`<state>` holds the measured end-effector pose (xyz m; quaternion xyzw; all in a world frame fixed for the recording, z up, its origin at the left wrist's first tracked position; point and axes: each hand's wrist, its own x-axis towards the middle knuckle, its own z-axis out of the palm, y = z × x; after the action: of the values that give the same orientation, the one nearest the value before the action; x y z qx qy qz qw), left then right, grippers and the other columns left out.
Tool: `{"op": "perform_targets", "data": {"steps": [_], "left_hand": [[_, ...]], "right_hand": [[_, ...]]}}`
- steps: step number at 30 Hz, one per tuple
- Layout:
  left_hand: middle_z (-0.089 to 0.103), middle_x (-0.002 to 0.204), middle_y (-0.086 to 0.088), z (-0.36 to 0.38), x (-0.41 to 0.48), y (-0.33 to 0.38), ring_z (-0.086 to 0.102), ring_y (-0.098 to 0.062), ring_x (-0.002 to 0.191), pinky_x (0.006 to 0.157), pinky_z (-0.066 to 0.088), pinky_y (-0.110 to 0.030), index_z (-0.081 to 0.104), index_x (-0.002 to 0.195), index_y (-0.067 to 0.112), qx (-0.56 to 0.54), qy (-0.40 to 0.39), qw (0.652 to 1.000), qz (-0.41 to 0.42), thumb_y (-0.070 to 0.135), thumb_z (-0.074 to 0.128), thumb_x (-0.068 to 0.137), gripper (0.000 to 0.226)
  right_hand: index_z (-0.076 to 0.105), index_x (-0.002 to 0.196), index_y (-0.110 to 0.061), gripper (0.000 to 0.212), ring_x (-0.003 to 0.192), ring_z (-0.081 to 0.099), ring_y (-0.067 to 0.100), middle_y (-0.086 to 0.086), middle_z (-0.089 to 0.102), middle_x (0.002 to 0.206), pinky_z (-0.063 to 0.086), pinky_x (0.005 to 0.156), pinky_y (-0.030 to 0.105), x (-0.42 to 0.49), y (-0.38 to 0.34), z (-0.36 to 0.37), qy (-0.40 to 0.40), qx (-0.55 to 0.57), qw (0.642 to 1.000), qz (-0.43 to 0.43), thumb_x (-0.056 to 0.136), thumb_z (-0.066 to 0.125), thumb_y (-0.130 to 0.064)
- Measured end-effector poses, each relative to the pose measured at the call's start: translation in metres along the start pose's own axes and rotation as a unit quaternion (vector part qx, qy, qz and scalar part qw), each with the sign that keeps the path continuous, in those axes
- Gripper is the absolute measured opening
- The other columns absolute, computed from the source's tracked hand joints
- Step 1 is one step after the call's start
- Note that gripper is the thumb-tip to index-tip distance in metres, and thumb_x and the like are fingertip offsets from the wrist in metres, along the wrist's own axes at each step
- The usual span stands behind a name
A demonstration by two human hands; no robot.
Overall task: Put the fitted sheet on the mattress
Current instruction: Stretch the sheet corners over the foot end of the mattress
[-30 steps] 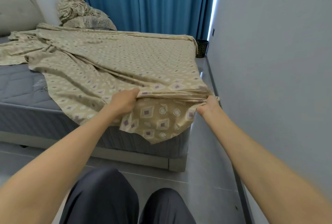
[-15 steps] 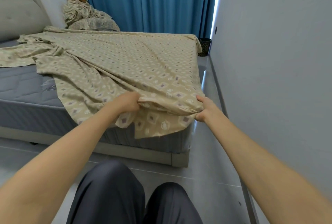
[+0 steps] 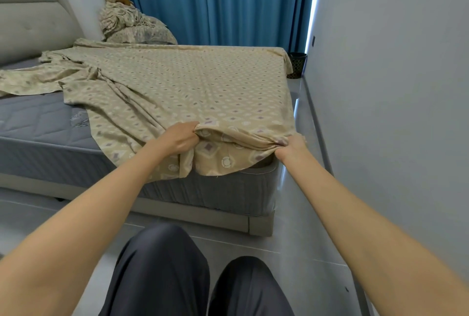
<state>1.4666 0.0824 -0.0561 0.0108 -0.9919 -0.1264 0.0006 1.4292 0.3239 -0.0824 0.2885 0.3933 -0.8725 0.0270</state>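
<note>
We see the fitted sheet, beige with small diamonds and round motifs in white and purple, lying over the right part of a grey quilted mattress. It is smooth along the far and right edges. Toward the padded headboard it bunches into long folds, and the near left of the mattress is bare. At the near right corner its hem hangs only partway down, with the mattress's grey ribbed side showing beneath.

The left hand has its fingers curled tight round a gathered ridge of the sheet at the near top edge. The right hand clamps a twisted bunch of it at the corner itself, fingertips buried in the cloth.

A dark patterned wastebasket stands on the floor by the far right corner, partly behind the sheet's drooping far corner. We cannot tell what it holds.
</note>
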Motion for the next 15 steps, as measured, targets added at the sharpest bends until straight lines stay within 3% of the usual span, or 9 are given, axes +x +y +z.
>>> {"op": "perform_targets", "data": {"steps": [2, 4, 6, 8, 9, 11, 12, 13, 15], "left_hand": [[0.058, 0.127, -0.011, 0.002, -0.005, -0.001, 0.053, -0.031, 0.111, 0.09, 0.04, -0.037, 0.054, 0.12, 0.016, -0.023, -0.034, 0.999, -0.002, 0.036, 0.04, 0.088, 0.04], [0.059, 0.122, -0.003, 0.003, -0.012, -0.001, 0.053, -0.025, 0.106, 0.087, 0.04, -0.036, 0.054, 0.116, 0.023, -0.065, -0.069, 0.996, -0.004, 0.061, 0.041, 0.078, 0.055], [0.057, 0.121, 0.004, 0.003, -0.017, 0.0, 0.052, -0.021, 0.11, 0.091, 0.041, -0.035, 0.048, 0.122, 0.031, -0.106, -0.086, 0.991, -0.012, 0.076, 0.056, 0.068, 0.07], [0.052, 0.132, 0.0, 0.004, -0.018, -0.004, 0.049, -0.024, 0.123, 0.1, 0.042, -0.037, 0.031, 0.142, 0.034, -0.056, -0.073, 0.996, -0.009, 0.068, 0.072, 0.061, 0.098], [0.049, 0.137, -0.006, 0.007, -0.015, -0.005, 0.049, -0.028, 0.125, 0.099, 0.043, -0.037, 0.023, 0.147, 0.032, -0.001, -0.057, 0.998, -0.015, 0.058, 0.078, 0.063, 0.104], [0.043, 0.136, -0.016, 0.009, -0.011, -0.004, 0.055, -0.034, 0.114, 0.091, 0.049, -0.039, 0.033, 0.143, 0.02, 0.115, -0.001, 0.992, -0.045, 0.033, 0.074, 0.076, 0.079], [0.041, 0.133, -0.018, 0.01, -0.01, -0.001, 0.056, -0.036, 0.107, 0.085, 0.05, -0.039, 0.044, 0.133, 0.012, 0.161, 0.029, 0.985, -0.062, 0.02, 0.067, 0.082, 0.056], [0.04, 0.13, -0.019, 0.011, -0.009, 0.002, 0.057, -0.037, 0.104, 0.081, 0.05, -0.039, 0.052, 0.123, 0.005, 0.195, 0.052, 0.976, -0.076, 0.008, 0.059, 0.086, 0.037], [0.048, 0.124, -0.022, 0.015, -0.005, 0.004, 0.053, -0.037, 0.108, 0.083, 0.047, -0.042, 0.057, 0.113, -0.001, 0.247, 0.085, 0.963, -0.06, -0.003, 0.047, 0.09, 0.026]], "right_hand": [[0.053, 0.124, -0.01, 0.037, 0.072, 0.051, 0.014, 0.002, 0.057, 0.123, 0.05, 0.064, 0.013, 0.026, 0.006, -0.003, 0.04, 0.035, 0.998, 0.026, 0.089, 0.043, -0.018], [0.049, 0.127, -0.016, 0.044, 0.094, 0.058, 0.018, -0.001, 0.052, 0.13, 0.05, 0.088, 0.028, 0.064, 0.011, -0.004, 0.072, 0.058, 0.995, 0.043, 0.087, 0.043, -0.032], [0.047, 0.133, -0.02, 0.05, 0.112, 0.058, 0.026, 0.001, 0.051, 0.134, 0.048, 0.098, 0.04, 0.072, 0.011, 0.0, 0.066, 0.078, 0.994, 0.044, 0.086, 0.037, -0.035], [0.056, 0.124, -0.015, 0.047, 0.107, 0.064, 0.026, 0.002, 0.057, 0.125, 0.054, 0.093, 0.038, 0.028, 0.004, -0.001, 0.042, 0.066, 0.995, 0.056, 0.085, 0.033, -0.029], [0.06, 0.108, -0.011, 0.038, 0.088, 0.07, 0.024, 0.004, 0.062, 0.111, 0.06, 0.075, 0.032, 0.013, 0.001, 0.0, 0.031, 0.05, 0.997, 0.056, 0.085, 0.036, -0.029], [0.058, 0.091, -0.008, 0.027, 0.047, 0.063, 0.021, 0.007, 0.061, 0.087, 0.05, 0.038, 0.022, -0.001, -0.001, -0.001, -0.015, 0.051, 0.996, 0.078, 0.091, 0.05, -0.034], [0.061, 0.1, -0.006, 0.027, 0.051, 0.066, 0.024, 0.009, 0.064, 0.092, 0.05, 0.037, 0.025, -0.008, -0.002, -0.001, -0.043, 0.018, 0.995, 0.089, 0.092, 0.056, -0.031], [0.059, 0.115, -0.003, 0.03, 0.072, 0.07, 0.024, 0.009, 0.064, 0.105, 0.056, 0.05, 0.033, -0.01, -0.002, 0.001, -0.044, -0.01, 0.994, 0.099, 0.094, 0.058, -0.024], [0.049, 0.13, -0.003, 0.036, 0.105, 0.06, 0.017, 0.001, 0.057, 0.119, 0.057, 0.075, 0.042, 0.0, -0.001, 0.003, -0.039, -0.047, 0.991, 0.121, 0.095, 0.053, -0.008]]}}
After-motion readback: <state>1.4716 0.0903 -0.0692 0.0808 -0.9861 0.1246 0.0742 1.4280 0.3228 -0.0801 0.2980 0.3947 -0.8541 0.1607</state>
